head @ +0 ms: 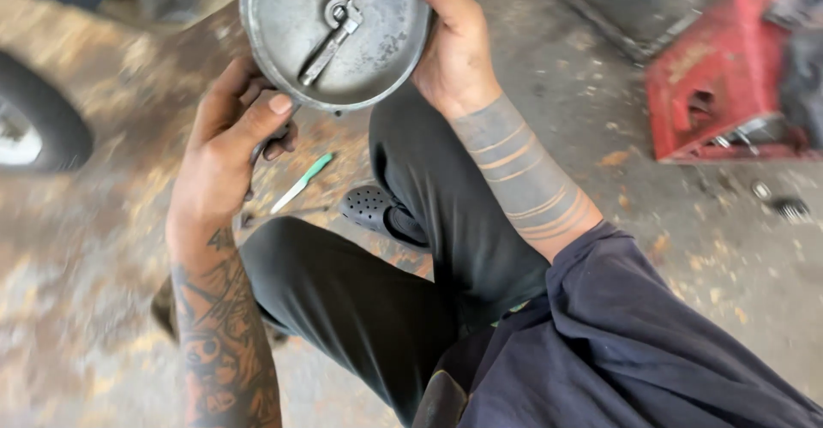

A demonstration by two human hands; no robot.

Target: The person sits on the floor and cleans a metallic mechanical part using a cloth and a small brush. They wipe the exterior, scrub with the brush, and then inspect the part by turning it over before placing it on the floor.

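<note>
1. The round grey metal cover (334, 29) sits at the top centre of the frame.
2. The right hand (450, 47) grips its right rim, fingers curled.
3. The left hand (227, 149) pinches its lower-left edge, thumb pressed on top.
4. A green-handled tool (302, 182) lies on the floor below.

A round grey metal pan (339, 34) sits up at the top of the view — shallow, dish-shaped, its dull, smudged inner face turned toward the camera. A flat metal bar with a small bracket at its middle runs slantwise across that face. The rim is raised all round — the disc is tilted, held above the knees, its upper edge cut off by the frame.
</note>
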